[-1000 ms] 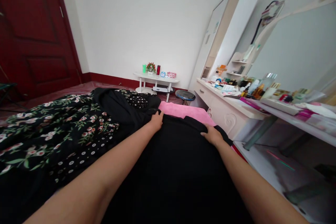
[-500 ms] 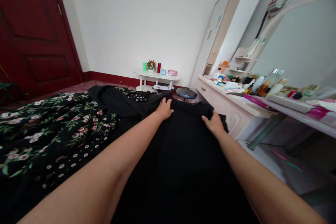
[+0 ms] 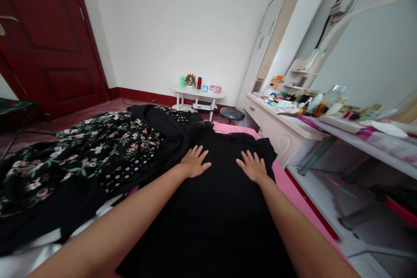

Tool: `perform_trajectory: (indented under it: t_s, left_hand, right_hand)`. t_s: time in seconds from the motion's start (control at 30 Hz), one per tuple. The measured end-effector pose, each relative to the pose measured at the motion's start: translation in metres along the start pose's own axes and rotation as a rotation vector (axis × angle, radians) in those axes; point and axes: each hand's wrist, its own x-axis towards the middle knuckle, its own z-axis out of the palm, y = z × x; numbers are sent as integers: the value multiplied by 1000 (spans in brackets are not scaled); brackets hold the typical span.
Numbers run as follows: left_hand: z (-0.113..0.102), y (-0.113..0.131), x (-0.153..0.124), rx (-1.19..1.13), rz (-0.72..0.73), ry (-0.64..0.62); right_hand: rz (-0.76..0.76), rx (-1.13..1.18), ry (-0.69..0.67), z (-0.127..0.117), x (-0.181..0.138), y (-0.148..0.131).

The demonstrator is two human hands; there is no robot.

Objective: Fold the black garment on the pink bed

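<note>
A black short-sleeved garment (image 3: 224,208) lies spread out in front of me, its neckline end pointing away. My left hand (image 3: 194,163) rests flat on its upper left part, fingers spread. On the upper right part my right hand (image 3: 253,166) lies palm down, fingers also apart. Neither hand grips the cloth. Under the garment is a pink cover (image 3: 289,186), showing at the far end and along the right side. Left of my left hand is a heap of dark clothes with a floral fabric (image 3: 107,139) and a polka-dot fabric (image 3: 127,176).
To the right stands a dressing table (image 3: 283,137) crowded with bottles, beside a mirror (image 3: 374,56). A round stool (image 3: 232,114) and a small white table (image 3: 197,92) with a plant are by the far wall. A red door (image 3: 48,43) and a folding stool (image 3: 18,106) are left.
Both hands have let go of the garment's far edge and come back toward me, now flat on it. The garment has come down, uncovering pink cover at its far end and right side.
</note>
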Motion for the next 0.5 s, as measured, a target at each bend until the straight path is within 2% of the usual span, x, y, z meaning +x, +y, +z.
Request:
perform_trajectory:
  t_s: [0.13, 0.23, 0.37, 0.43, 0.5]
  left_hand:
    - [1, -2, -71, -21, 93, -35]
    - [-5, -6, -134, -51, 167, -85]
    - [-18, -19, -219, -147, 276, -173]
    - [-21, -26, -253, -210, 299, -164]
    - [-22, -30, -274, -247, 272, -93]
  right_hand:
    - [-91, 45, 0, 0, -63, -1]
    - [-212, 78, -19, -5, -126, 6]
    - [-400, 190, -179, -23, -221, 32]
    - [-462, 287, -254, -32, -261, 48]
    - [-439, 373, -253, -35, -288, 61]
